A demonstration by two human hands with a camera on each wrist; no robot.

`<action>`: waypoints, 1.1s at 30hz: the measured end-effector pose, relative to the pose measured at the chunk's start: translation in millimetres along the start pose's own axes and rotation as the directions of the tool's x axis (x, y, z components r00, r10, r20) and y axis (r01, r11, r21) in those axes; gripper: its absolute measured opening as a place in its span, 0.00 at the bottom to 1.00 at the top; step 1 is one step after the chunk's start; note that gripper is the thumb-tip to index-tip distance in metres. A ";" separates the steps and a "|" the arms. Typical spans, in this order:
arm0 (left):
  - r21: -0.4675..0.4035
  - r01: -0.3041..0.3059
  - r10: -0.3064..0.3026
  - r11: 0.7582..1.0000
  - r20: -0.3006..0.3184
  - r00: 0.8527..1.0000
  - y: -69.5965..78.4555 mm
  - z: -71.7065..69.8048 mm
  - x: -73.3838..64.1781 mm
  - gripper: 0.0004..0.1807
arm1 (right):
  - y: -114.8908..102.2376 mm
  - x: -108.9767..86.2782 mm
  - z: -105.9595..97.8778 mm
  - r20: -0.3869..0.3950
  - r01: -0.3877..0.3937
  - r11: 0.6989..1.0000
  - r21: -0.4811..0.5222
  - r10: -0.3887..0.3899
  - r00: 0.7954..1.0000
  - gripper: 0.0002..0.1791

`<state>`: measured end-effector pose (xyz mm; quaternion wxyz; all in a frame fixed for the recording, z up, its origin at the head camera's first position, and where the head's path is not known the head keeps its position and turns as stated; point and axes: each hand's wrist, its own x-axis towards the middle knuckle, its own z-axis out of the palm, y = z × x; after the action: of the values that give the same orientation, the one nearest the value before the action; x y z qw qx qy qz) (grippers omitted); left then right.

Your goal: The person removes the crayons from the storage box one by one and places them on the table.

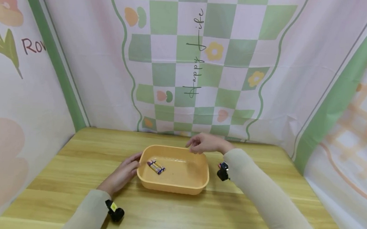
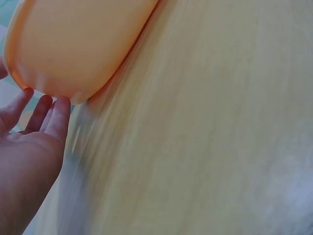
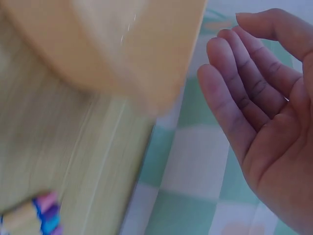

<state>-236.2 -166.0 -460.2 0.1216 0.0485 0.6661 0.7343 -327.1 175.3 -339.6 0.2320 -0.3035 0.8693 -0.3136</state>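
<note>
An orange plastic basket (image 1: 172, 189) stands on the wooden table, with a few purple and yellow-wrapped crayons (image 1: 155, 166) lying in its left part. My left hand (image 1: 121, 173) touches the basket's left end; in the left wrist view its fingertips rest against the outer wall of the basket (image 2: 78, 44). Above the basket's far right corner, my right hand (image 1: 208, 143) hovers with loosely bent fingers. The right wrist view shows that hand (image 3: 264, 98) holding nothing, apart from the basket wall (image 3: 161, 44).
More crayons (image 3: 46, 213) with pink, purple and blue tips lie on the table right of the basket, mostly hidden by my right wrist camera (image 1: 223, 172) in the head view. A patterned curtain (image 1: 192, 76) hangs behind the table's (image 1: 177, 219) far edge.
</note>
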 end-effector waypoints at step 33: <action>-0.008 -0.034 0.035 0.999 0.042 0.999 0.7 -0.5 0.1 0.34 | -27.1 88.7 87.6 0.106 -0.094 0.995 0.043 0.089 0.990 0.09</action>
<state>-236.5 -166.6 -459.6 0.1229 0.0748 0.6598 0.7375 -327.5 63.4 -400.9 0.2983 -0.2734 0.8614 -0.3069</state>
